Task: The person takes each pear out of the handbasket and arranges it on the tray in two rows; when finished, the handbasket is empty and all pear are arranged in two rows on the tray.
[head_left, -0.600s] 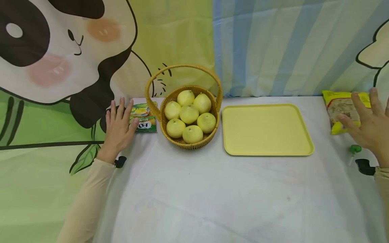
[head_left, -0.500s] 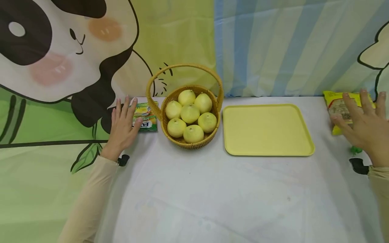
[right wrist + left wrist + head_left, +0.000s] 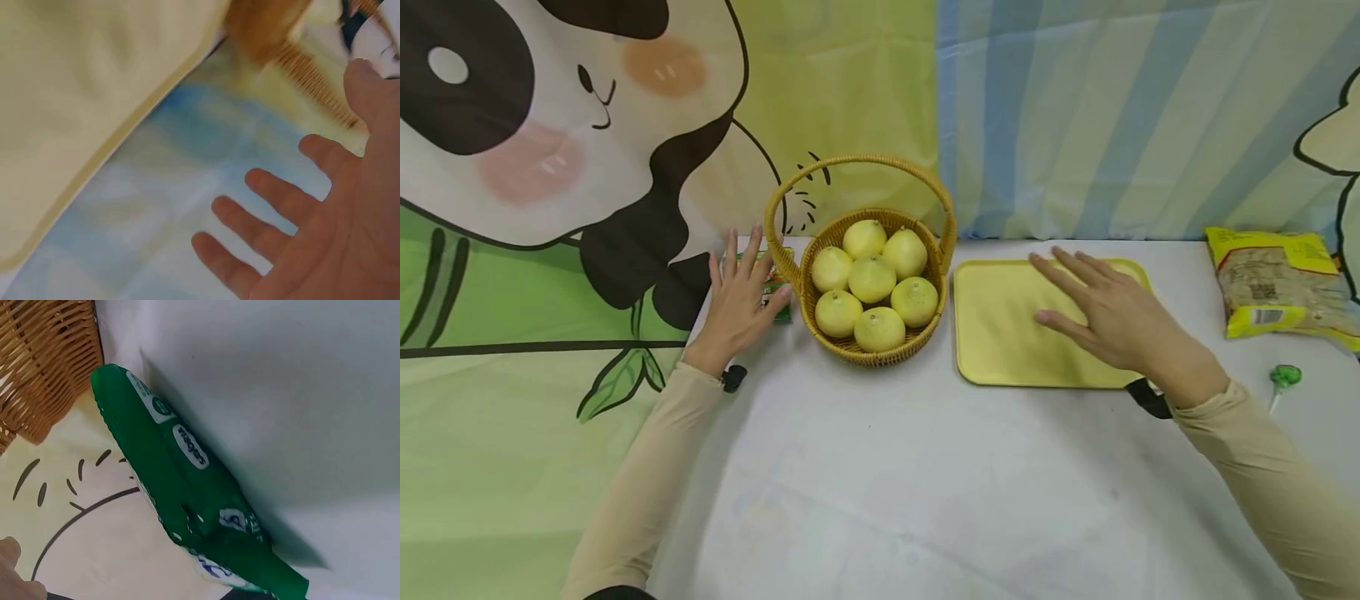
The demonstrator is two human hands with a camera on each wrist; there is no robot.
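Far left, a panda-print backdrop (image 3: 565, 196) behind a white tablecloth (image 3: 887, 475); a left hand (image 3: 735, 304), fingers straight and spread, partly hiding a green packet (image 3: 181, 481); beside it, a handled wicker basket (image 3: 868, 358) of pale yellow fruits (image 3: 872, 279); a right hand (image 3: 1112, 321), fingers also outstretched, over a yellow tray (image 3: 992, 346); behind, a blue-striped drape (image 3: 1075, 117); far right, a green lollipop (image 3: 1286, 377), a yellow snack bag (image 3: 1273, 283).

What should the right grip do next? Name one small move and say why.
Perhaps ease the right grip leftward toward the rightmost fruit in the basket: the grip hovers over the yellow tray, spread and holding nothing, and the basket stands just left of the tray.
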